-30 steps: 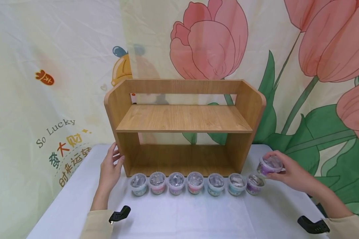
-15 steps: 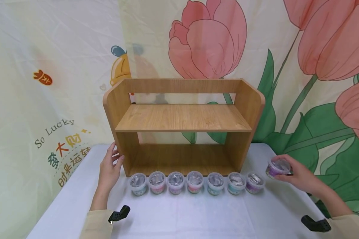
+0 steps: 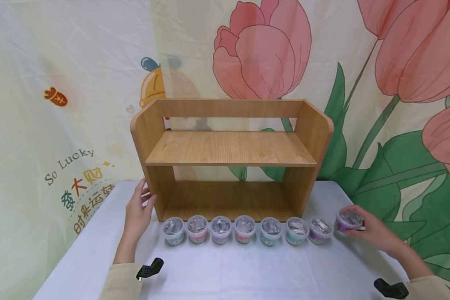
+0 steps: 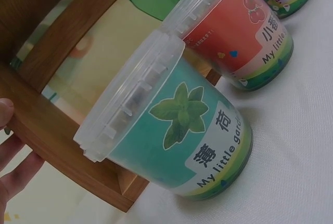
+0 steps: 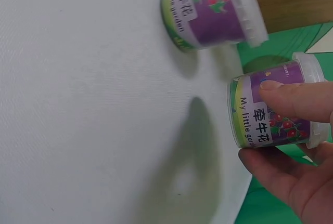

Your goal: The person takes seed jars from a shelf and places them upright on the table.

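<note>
My right hand [image 3: 371, 228] grips a small purple lidded tub [image 5: 276, 104], thumb across its label and fingers on the opposite side. This tub is upright, low over the table just right of another purple tub [image 3: 320, 230], with a shadow beneath it. At the shelf's left side panel, my left hand [image 3: 138, 206] rests with relaxed fingers, its thumb at the front edge. Nearest to it stands a teal tub with a mint leaf label [image 4: 177, 125], then a red tub [image 4: 237, 34]. All have clear lids.
A two-tier wooden shelf [image 3: 230, 148] stands at the back of the white-covered table [image 3: 225, 271]. Several tubs line up before its lower front edge, including a pink one [image 3: 244, 229] and a blue one [image 3: 297, 231]. A tulip-print cloth [image 3: 262, 54] hangs behind.
My right hand has carried the purple tub rightward, then down beside the end of the row. My left hand keeps its place at the shelf.
</note>
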Demonstrator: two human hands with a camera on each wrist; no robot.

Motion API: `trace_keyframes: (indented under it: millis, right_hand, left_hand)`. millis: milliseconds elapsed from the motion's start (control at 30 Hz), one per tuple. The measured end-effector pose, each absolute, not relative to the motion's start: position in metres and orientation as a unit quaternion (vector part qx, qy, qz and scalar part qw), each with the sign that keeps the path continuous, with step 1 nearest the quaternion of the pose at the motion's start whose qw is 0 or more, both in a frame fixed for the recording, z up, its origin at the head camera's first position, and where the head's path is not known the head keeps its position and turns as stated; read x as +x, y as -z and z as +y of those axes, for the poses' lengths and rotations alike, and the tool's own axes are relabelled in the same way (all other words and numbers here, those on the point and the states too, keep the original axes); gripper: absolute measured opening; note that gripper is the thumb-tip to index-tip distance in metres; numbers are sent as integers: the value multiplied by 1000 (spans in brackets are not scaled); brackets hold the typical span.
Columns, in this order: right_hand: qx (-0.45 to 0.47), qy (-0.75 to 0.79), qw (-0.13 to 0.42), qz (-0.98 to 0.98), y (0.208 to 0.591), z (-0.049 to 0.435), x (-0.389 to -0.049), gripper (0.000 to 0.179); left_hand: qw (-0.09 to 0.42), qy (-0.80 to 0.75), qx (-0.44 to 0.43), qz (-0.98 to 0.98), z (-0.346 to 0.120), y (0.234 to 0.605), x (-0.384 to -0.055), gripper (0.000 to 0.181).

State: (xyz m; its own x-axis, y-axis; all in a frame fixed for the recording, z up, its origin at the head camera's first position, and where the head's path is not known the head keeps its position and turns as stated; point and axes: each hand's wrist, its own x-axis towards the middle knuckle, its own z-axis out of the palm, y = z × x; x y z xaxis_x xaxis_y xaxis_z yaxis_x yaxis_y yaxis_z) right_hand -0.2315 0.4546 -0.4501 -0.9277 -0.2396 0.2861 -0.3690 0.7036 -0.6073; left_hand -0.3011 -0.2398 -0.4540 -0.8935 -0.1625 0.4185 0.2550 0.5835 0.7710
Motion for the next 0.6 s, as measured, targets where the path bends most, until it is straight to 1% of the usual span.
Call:
trace_keyframes:
  millis: [133,267,467,600]
  right_hand:
    - [165,-358,85,-915,456,453,-233,56]
    - [170,-356,87,-915,460,450,-235,56]
    - [163,-335,95,-923,464,448,-232,58]
    - [158,-331,88,-926,470,450,-229,60]
  left_hand:
    - [230,454,-28,-860,-241,455,-301,77]
    - [229,454,-27,-861,-241,455,-301,77]
    - [226,456,-24,-860,-241,454,-301,77]
    - [225,456,-22,-861,-240,453,-301,77]
